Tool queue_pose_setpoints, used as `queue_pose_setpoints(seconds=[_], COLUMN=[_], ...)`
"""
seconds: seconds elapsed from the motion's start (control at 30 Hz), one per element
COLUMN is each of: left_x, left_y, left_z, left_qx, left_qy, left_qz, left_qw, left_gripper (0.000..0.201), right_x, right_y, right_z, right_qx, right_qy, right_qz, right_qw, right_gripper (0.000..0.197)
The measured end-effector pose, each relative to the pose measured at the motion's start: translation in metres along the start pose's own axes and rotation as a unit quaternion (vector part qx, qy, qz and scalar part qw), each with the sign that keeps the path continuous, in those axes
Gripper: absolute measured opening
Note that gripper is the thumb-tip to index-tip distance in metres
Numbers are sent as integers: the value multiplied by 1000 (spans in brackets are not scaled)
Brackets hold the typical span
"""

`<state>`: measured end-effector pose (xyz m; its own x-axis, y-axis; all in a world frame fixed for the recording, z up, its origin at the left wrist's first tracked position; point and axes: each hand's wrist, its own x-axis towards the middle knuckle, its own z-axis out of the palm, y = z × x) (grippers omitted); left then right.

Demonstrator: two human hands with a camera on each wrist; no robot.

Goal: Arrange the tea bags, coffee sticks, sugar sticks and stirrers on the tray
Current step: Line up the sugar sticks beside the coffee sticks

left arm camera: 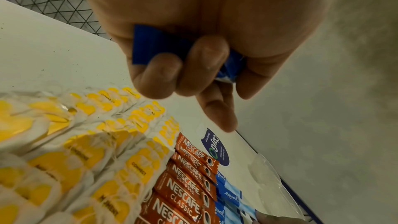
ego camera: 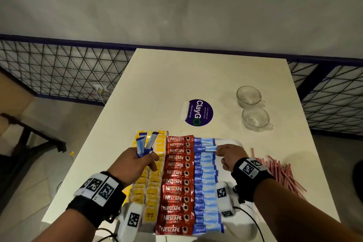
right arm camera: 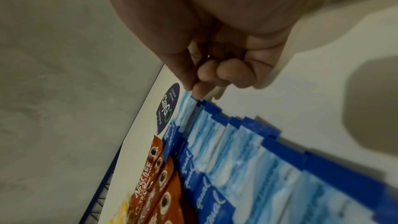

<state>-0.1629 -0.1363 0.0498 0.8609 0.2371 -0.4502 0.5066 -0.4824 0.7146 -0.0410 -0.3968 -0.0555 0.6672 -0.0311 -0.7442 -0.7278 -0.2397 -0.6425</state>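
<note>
**Sugar sticks going down beside the coffee row**

The left hand [ego camera: 135, 160] is closed round a small bunch of sugar sticks [ego camera: 146, 143], held above the tea bags [ego camera: 152, 188]. The right hand [ego camera: 229, 155] pinches the end of one sugar stick [ego camera: 206, 149] at the far end of the blue row, right of the coffee sticks [ego camera: 176, 182]. The stirrers [ego camera: 282, 175] lie further right of that row, off the tray [ego camera: 233, 141]. Beyond the coffee sticks sit a round sticker [ego camera: 199, 113] and two glass cups [ego camera: 252, 107].
</note>
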Motion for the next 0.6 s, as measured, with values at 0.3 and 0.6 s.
queue_pose_setpoints(seconds=[0.3, 0.6], left_x=[3, 4], left_y=[-5, -8], left_z=[0, 1], left_qx=[-11, -22], left_qy=[-3, 1], left_qz=[-9, -11], left_qw=[1000, 1000], left_gripper=[34, 36], right_x=[-1, 2], right_y=[2, 9], right_z=[-5, -2], right_qx=[-23, -58], right_qy=[16, 16], right_qz=[-40, -54], right_qw=[999, 997], right_gripper=[16, 15])
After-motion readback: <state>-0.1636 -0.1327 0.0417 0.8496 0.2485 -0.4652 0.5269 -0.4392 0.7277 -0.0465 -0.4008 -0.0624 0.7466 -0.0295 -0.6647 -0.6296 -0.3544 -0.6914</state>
